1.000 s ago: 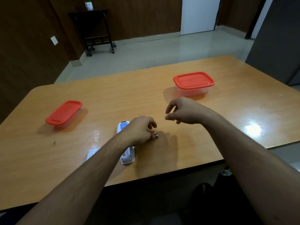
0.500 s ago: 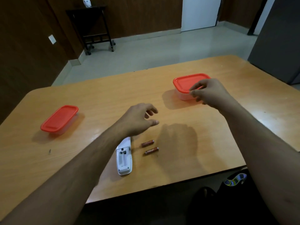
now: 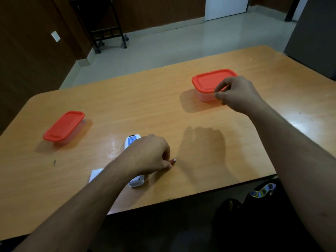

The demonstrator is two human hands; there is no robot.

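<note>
Battery (image 3: 173, 160) pinched in left hand (image 3: 149, 157), near worktop (image 3: 127, 106) edge, right of remote (image 3: 132, 140). Right hand (image 3: 238, 93) curled on near-right lid corner of far-right box (image 3: 205, 82). Corner best peeled upward gently, so box is not dragged.

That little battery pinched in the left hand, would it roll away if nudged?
Probably: the battery looks like a small round cylinder and the table is glossy, so it may roll. It seems stiff and light, since the left hand pinches it by fingertips.
</note>
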